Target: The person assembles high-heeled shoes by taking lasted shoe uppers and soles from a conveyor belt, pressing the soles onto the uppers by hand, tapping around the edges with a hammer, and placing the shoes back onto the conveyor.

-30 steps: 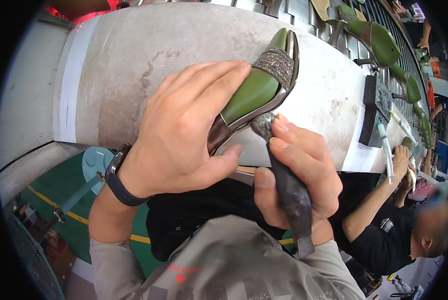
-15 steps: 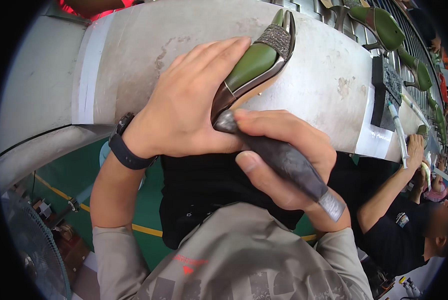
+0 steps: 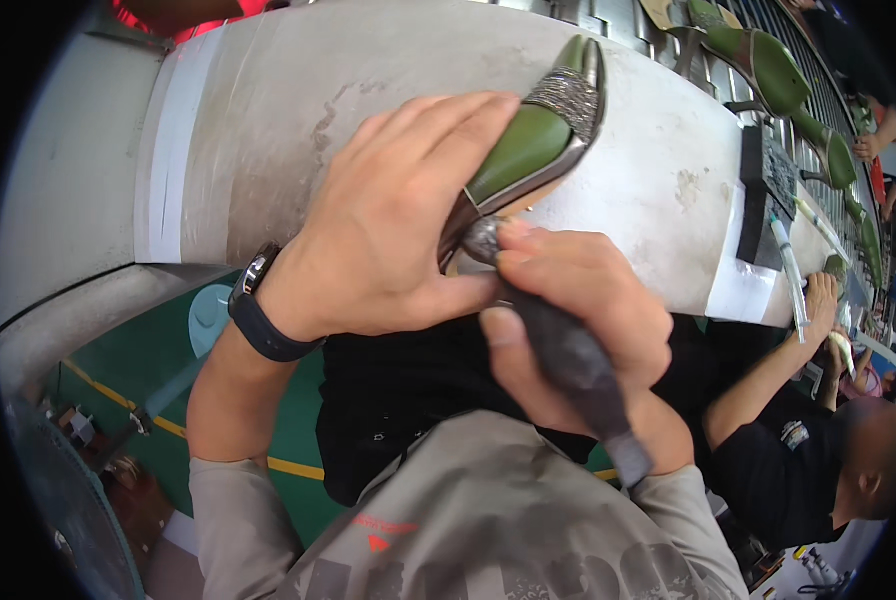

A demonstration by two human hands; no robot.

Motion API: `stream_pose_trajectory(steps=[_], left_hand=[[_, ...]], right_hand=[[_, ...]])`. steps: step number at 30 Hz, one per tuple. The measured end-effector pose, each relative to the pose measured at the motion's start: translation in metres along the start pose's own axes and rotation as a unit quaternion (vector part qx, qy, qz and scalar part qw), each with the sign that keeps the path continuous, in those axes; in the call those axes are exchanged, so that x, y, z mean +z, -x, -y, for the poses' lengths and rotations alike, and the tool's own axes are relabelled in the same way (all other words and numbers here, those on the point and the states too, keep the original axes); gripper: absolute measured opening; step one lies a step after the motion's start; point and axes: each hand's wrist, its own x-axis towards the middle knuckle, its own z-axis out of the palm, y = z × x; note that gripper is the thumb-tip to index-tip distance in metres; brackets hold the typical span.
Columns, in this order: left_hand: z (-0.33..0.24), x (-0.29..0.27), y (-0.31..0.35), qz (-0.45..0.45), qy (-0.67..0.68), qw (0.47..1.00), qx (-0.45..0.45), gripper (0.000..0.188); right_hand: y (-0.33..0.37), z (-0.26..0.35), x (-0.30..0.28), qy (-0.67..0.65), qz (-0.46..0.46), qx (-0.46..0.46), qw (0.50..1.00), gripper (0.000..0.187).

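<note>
My left hand (image 3: 398, 215) grips a green pointed shoe (image 3: 523, 150) with a glittering band near its toe and a dark brown rim. The shoe is tilted, toe pointing away from me, over a pale worn work surface (image 3: 278, 130). In my right hand (image 3: 598, 295) is a dark hand tool (image 3: 571, 360) with a rounded, shiny metal head and a flat metal end. That rounded head meets the near part of the shoe, close to my left thumb. My left palm hides the shoe's heel end.
At the right, a black block (image 3: 765, 205) and a syringe (image 3: 790, 270) lie on the surface. Several green heeled shoes (image 3: 763, 70) stand on a slatted rack beyond. Another person's hand (image 3: 818, 305) works at the far right. A fan (image 3: 73, 490) stands lower left.
Shoe and both hands have shifted slightly right and nearer to me in the picture. The tool's flat end has swung down and left, and its head stays against the shoe.
</note>
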Motion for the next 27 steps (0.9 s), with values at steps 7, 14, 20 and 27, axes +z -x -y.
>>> stream_pose_trajectory(steps=[7, 14, 20, 27], left_hand=[[0.002, -0.02, -0.006, 0.1, 0.044, 0.994, 0.018, 0.096], [-0.03, 0.005, -0.038, 0.052, -0.008, 0.997, -0.054, 0.102], [-0.031, 0.024, -0.057, 0.065, -0.002, 0.993, -0.095, 0.104], [-0.034, 0.02, -0.065, 0.097, -0.005, 0.99, -0.102, 0.099]], right_hand=[[0.003, 0.004, -0.01, -0.113, 0.03, 0.082, 0.99, 0.032], [0.026, -0.013, -0.04, -0.133, -0.12, 0.132, 0.975, 0.032], [0.025, -0.031, -0.033, -0.219, -0.134, 0.137, 0.957, 0.033], [-0.007, -0.059, -0.057, -0.198, -0.051, 0.055, 0.977, 0.031]])
